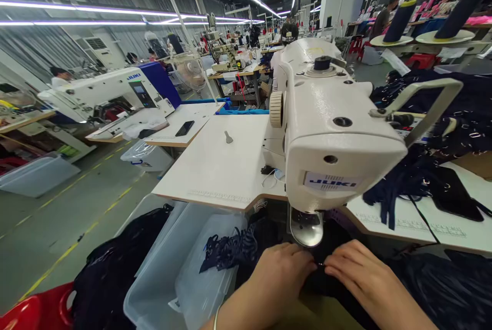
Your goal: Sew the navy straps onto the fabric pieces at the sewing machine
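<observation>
Just below the needle end of a white JUKI sewing machine (338, 135), my two hands are close together. My left hand (282, 271) has its fingers bent and pressed together at a dark fabric piece (321, 284). Opposite it, my right hand (355, 266) pinches the same dark piece. A tiny shiny bit, perhaps a metal ring, shows between the fingertips; its exact shape is too small to make out. Over the fingertips sits a rounded shiny metal plate (307, 230) on the machine. The fingers hide much of what they hold.
A translucent bin (154, 279) with bunched navy straps (230, 248) stands at left. Navy straps with metal rings (407, 181) and a black phone (455, 194) lie on the right tabletop. A small metal tool (228, 138) rests on the left tabletop (215, 166). A red stool (38, 309) is lower left.
</observation>
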A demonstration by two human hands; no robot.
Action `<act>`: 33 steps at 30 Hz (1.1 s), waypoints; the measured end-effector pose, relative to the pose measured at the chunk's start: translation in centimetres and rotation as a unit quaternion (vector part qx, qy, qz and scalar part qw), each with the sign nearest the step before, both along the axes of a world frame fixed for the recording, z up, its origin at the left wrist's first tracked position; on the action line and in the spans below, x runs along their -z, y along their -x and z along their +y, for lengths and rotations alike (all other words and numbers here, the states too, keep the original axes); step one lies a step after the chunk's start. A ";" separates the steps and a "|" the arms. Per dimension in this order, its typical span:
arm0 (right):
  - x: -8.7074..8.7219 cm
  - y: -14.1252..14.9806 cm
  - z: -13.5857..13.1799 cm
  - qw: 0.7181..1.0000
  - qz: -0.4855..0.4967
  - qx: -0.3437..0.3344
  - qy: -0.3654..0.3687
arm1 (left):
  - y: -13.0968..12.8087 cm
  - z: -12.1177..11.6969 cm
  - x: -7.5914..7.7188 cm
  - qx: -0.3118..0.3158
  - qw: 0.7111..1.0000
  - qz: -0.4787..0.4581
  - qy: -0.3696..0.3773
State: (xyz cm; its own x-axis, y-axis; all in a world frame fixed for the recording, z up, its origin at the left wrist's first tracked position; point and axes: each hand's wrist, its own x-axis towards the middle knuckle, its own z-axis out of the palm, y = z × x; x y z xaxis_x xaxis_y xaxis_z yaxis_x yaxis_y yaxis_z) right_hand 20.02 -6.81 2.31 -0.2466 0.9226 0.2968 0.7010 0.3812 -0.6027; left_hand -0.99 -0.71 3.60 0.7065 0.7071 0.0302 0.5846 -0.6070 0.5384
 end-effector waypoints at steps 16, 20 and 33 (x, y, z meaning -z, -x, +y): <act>4.8 3.0 -0.5 0.871 0.409 0.157 0.222 | -1.3 -0.5 3.4 -0.095 0.905 -0.246 0.334; 3.4 2.1 -0.2 0.923 0.316 0.064 0.210 | -1.0 -0.5 3.1 -0.091 0.918 -0.221 0.317; 5.0 4.2 -1.0 0.727 0.589 0.188 0.300 | -1.5 -1.4 1.9 -0.063 0.977 -0.155 0.129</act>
State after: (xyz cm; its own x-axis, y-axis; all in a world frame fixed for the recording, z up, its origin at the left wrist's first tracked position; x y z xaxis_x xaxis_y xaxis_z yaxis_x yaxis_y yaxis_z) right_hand 15.79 -7.80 -2.71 0.1549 0.9094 -0.3861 -0.4484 -0.2836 -0.8476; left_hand 0.48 -2.11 1.69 0.5982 0.8005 0.0380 0.4312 -0.3615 0.8267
